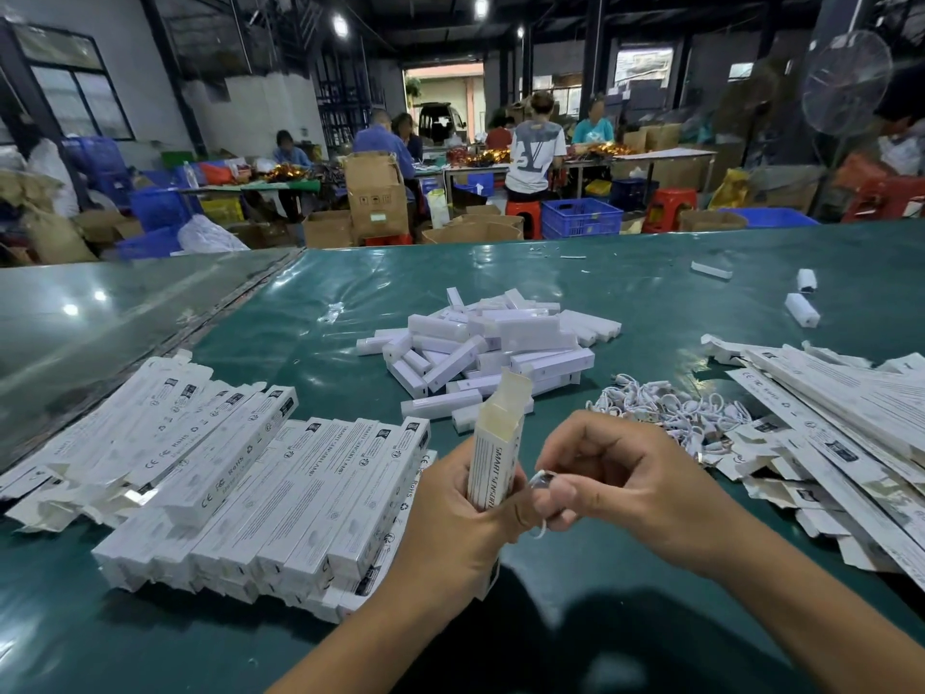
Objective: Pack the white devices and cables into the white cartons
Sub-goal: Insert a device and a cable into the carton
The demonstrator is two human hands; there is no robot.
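My left hand (453,513) grips a long white carton (495,443) upright, its top flaps open. Just right of it, my right hand (620,473) pinches a small coiled white cable (543,480) close to the carton's side. A heap of white bar-shaped devices (490,348) lies on the green table beyond my hands. A tangle of white cables (665,410) sits to the right of the heap. Rows of closed white cartons (280,488) lie stacked on the left.
Flat, unfolded cartons (841,418) are piled on the right. A few loose white devices (802,309) lie far right on the green table (300,313). Beyond the table's far edge are people at benches, cardboard boxes, blue crates and a fan.
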